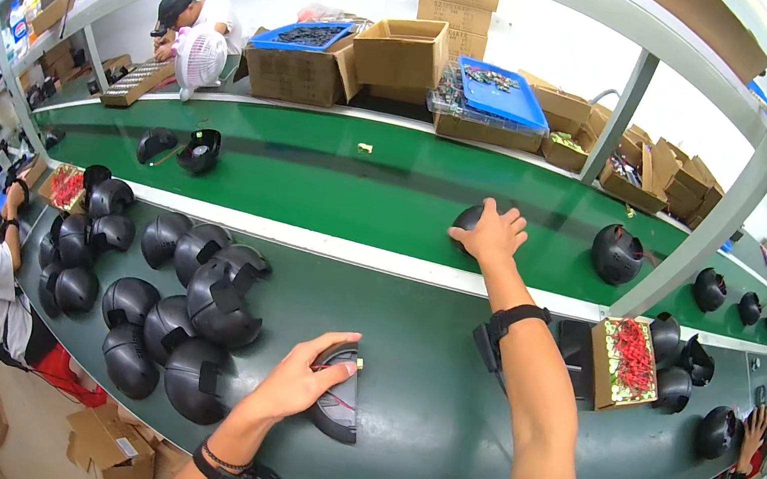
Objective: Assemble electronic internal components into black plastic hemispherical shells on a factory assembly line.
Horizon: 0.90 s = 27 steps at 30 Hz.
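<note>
My left hand (308, 375) is closed on a black half-round shell piece (339, 413), thumb on its inner face and fingers over its far edge. A thin red wire and a small pale connector show on this piece, which rests on or just above the dark green bench. My right arm reaches across to the green belt. There my right hand (499, 230) grips a black dome shell (466, 221), mostly covered by the palm and fingers. Several black dome shells with cut-outs (225, 306) stand clustered on the bench left of my left hand.
A box of small red parts (629, 362) stands beside more shells at the right. Other shells, such as one black shell (616, 255), sit along the belt (309, 197). A metal post (709, 233) rises at the right. Co-workers sit at both sides; another works beyond a fan (198, 61).
</note>
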Tool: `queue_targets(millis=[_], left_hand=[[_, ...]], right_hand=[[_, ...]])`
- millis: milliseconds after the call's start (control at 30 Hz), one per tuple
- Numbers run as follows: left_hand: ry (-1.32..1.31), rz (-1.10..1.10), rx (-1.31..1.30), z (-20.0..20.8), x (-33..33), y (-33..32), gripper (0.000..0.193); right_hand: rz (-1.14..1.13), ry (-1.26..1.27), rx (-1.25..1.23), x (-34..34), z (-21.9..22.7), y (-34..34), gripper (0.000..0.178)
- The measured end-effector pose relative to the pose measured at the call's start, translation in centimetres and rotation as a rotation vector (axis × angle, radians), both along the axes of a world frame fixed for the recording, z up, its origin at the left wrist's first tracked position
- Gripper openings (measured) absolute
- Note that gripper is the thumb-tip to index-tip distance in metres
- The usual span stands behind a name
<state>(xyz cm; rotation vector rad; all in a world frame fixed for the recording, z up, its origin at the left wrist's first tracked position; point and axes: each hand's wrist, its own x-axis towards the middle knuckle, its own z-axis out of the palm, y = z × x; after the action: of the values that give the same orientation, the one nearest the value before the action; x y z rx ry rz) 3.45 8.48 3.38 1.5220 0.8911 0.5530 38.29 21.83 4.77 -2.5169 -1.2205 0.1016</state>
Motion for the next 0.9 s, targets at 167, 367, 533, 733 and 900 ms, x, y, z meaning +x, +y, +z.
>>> queue_targets(millis=[167,367,533,733,900], left_hand=[[-0.142,0.006,-0.048,-0.1,0.0,0.3,0.046],[-0.134,-0.073,-0.042,-0.6,-0.5,0.7,0.049],[-0.228,-0.091,-0.132,0.3,0.9,-1.2,0.049],[-0.192,-0.157,-0.17,0.6,0.9,-2.0,0.044],[-0.176,-0.172,-0.08,0.8,1.0,-2.2,0.041]], right_hand=[[0.463,0.072,0.419,0.3,1.2,-5.8,0.077],[0.883,0.553,0.391,-7.7,2.4,-22.9,0.075],[0.893,0.551,0.232,-11.0,1.7,-27.8,0.101],[0.908,0.499,0.13,-12.3,2.2,-28.7,0.109],[0.896,0.495,0.121,-12.6,2.0,-28.4,0.111]])
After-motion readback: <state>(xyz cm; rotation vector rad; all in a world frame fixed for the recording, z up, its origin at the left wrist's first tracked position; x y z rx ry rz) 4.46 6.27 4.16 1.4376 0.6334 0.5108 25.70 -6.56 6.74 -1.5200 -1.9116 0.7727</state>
